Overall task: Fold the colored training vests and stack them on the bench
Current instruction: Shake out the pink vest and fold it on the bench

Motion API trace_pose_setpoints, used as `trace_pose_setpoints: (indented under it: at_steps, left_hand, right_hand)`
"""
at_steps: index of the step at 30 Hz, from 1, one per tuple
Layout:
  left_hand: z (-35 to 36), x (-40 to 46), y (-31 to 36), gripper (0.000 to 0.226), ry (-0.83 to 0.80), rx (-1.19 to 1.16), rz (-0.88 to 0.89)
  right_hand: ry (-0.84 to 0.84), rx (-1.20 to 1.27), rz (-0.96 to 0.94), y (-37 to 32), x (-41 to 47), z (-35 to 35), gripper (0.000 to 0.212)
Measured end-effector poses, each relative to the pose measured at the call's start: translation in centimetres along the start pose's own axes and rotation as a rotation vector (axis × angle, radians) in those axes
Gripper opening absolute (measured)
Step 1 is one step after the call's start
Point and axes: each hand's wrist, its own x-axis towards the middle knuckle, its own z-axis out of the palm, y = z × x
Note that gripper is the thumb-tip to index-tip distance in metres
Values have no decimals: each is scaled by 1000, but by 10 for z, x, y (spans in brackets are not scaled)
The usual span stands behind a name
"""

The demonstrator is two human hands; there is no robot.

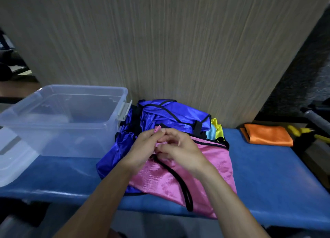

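The pink vest [210, 159] is lying on the blue counter [267, 175], partly over the blue vests [169, 118]. Its long side is running from the wall toward the person, hem hanging off the edge. Both hands, left [142, 148] and right [180, 152], are pinching its top. I think they should be pulling it flat first, then folding.

left hand [142, 148] + right hand [180, 152]: together pinching an edge of the pink vest [210, 166] | pink vest: draped over near edge of blue bench [267, 175] | blue vests [169, 118]: heaped just behind | clear plastic bin [62, 119]: left | folded orange vest [267, 135]: far right on bench
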Motion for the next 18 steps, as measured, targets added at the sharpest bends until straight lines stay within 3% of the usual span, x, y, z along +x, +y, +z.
trace_pose_setpoints:
  at_steps: [2, 5, 8, 13, 18]
  left_hand:
    - [-2, 3, -5, 23, 12, 75, 8]
    - [-2, 6, -14, 18, 146, 448, 128]
    - [3, 10, -19, 28, 282, 746, 238]
    - [12, 7, -14, 48, 332, 863, 256]
    - [16, 8, -15, 51, 356, 830, 228]
  right_hand:
    - [6, 21, 59, -2, -3, -13, 35]
    - [75, -73, 7, -1, -6, -35, 31]
    - [204, -422, -143, 6, -8, -59, 27]
    - [352, -996, -247, 23, -10, -102, 27]
    - [347, -1105, -186, 37, -13, -123, 8]
